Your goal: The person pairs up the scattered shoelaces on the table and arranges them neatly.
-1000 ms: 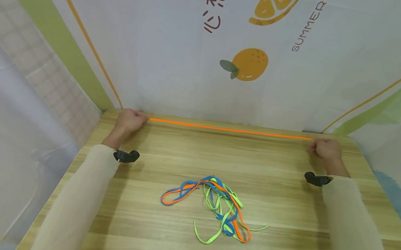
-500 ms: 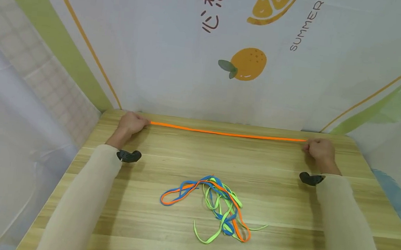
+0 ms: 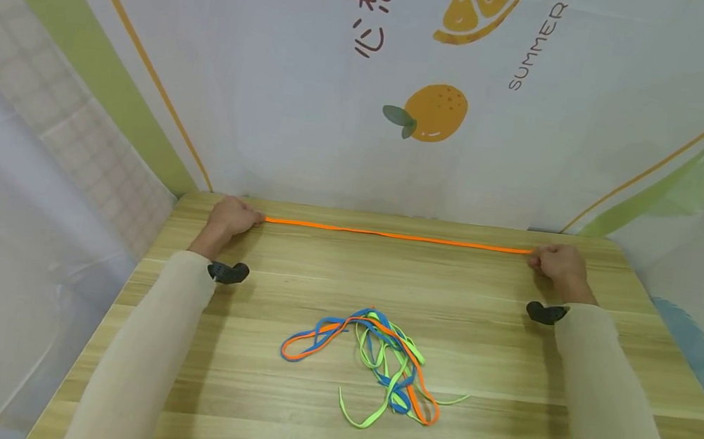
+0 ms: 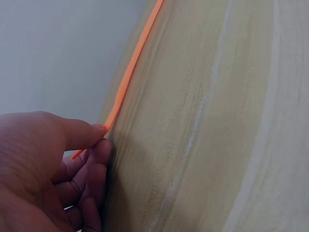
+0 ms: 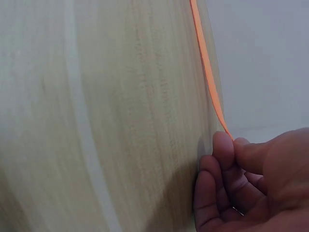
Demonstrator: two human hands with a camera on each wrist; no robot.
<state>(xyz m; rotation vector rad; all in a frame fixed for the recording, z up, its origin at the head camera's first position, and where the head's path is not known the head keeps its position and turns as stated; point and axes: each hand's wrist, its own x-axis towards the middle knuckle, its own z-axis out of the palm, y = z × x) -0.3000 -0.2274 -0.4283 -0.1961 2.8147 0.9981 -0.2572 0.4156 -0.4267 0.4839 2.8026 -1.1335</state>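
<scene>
An orange shoelace (image 3: 389, 235) runs nearly straight from side to side along the far edge of the table. My left hand (image 3: 234, 217) pinches its left end between thumb and forefinger; in the left wrist view a short orange tip (image 4: 77, 154) pokes out behind the fingers. At the other end my right hand (image 3: 561, 263) pinches the lace between thumb and forefinger, as the right wrist view shows, with the remaining fingers curled. Closer to me lies a loose tangle of blue, green and orange laces (image 3: 387, 350), which neither hand touches.
The wooden table (image 3: 270, 409) ends at a white curtain (image 3: 311, 116) printed with oranges. More pale cloth (image 3: 11, 250) hangs along the left side. A dark wrist device (image 3: 229, 273) sits at each cuff.
Both hands have come slightly toward each other and nearer to me. The orange lace lies a little lower in view, less taut than before. The tangle has stayed put.
</scene>
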